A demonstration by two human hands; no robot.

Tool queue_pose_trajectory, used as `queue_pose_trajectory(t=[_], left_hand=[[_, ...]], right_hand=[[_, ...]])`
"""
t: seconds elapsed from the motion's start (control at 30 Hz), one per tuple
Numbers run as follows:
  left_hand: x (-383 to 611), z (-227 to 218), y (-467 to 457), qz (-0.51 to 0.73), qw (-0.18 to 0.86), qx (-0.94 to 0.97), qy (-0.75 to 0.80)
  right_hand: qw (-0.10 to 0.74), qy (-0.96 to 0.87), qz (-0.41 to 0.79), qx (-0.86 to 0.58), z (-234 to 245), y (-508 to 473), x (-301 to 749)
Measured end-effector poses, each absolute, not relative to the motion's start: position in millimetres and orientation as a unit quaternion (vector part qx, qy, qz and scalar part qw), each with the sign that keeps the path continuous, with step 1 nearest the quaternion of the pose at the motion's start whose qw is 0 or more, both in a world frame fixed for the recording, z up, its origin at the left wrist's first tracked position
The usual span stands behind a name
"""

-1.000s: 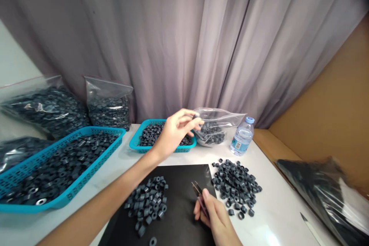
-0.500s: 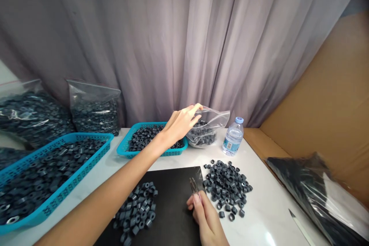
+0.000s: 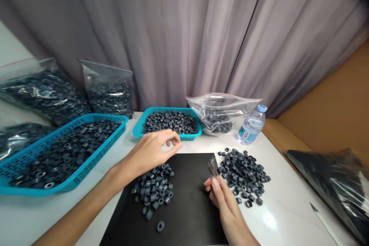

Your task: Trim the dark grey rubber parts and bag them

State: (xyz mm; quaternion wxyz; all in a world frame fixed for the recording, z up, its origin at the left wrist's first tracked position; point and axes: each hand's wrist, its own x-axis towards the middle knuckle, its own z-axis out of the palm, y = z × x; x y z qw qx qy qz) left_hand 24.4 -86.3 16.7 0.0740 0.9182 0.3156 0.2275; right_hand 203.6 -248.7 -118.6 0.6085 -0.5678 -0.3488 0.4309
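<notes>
My left hand (image 3: 157,148) hovers over the far part of a black mat (image 3: 190,200), its fingers loosely curled and the thumb apart, nothing visible between them. Below it lies a pile of dark grey ring-shaped pieces (image 3: 155,188), with a single ring (image 3: 160,226) apart from the rest. My right hand (image 3: 225,200) is closed around slim metal tweezers (image 3: 212,169), tips pointing away over the mat's right edge. Just right of this hand, a second pile of thinner dark rings (image 3: 243,175) spreads on the white table.
Blue baskets of grey rings stand at the left (image 3: 72,182) and back (image 3: 138,132). An open zip bag (image 3: 219,113) sits beside a water bottle (image 3: 252,127). Filled bags (image 3: 109,92) lean at the back left. A pointed blade-like tool (image 3: 325,223) and black plastic bag (image 3: 323,177) lie right.
My left hand has come back from the zip bag toward me, over the mat. The bag's mouth now stands wider. My right hand keeps the tweezers; the camera view has shifted.
</notes>
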Motion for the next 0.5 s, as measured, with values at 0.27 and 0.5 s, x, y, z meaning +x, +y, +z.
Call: queue_pose_trajectory(t=[0.27, 0.5], left_hand=[[-19, -27, -91, 0.1, 0.207, 0.922, 0.311], [-11, -24, -105, 0.186, 0.331, 0.868, 0.32]], right_hand=[[0.586, -0.362, 0.431, -0.583, -115, -251, 205], [0.56, -0.397, 0.425, -0.591, -111, -251, 208]])
